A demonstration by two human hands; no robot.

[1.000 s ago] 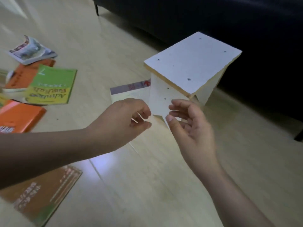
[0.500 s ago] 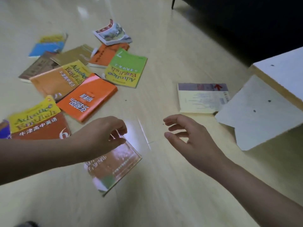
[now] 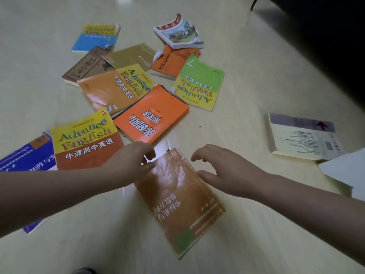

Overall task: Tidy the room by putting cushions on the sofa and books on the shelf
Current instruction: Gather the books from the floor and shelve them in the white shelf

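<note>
Two bare hands are hovering at a brown-orange book on the floor.

The glossy brown-orange paperback book [image 3: 177, 198] is lying flat on the pale wooden floor [image 3: 237, 123], nearest the person, between the two hands. The left hand [image 3: 134, 161] is sitting at the book's far left corner with its fingers curled in; I cannot tell whether they are pinching the cover. The right hand [image 3: 227, 171] is hovering over the book's right edge, fingers spread and loosely bent, gripping nothing. More books are lying scattered beyond: a bright orange paperback [image 3: 152, 117] just past the left hand, a yellow-and-red "Advance English" textbook [image 3: 85, 139] beside it, and a green-and-yellow textbook [image 3: 197, 84] farther back. A cream book with a purple band [image 3: 302, 139] is lying apart at the right, near a white board's corner [image 3: 343, 173]. A dark sofa [image 3: 316, 26] is showing at the top right.
</note>
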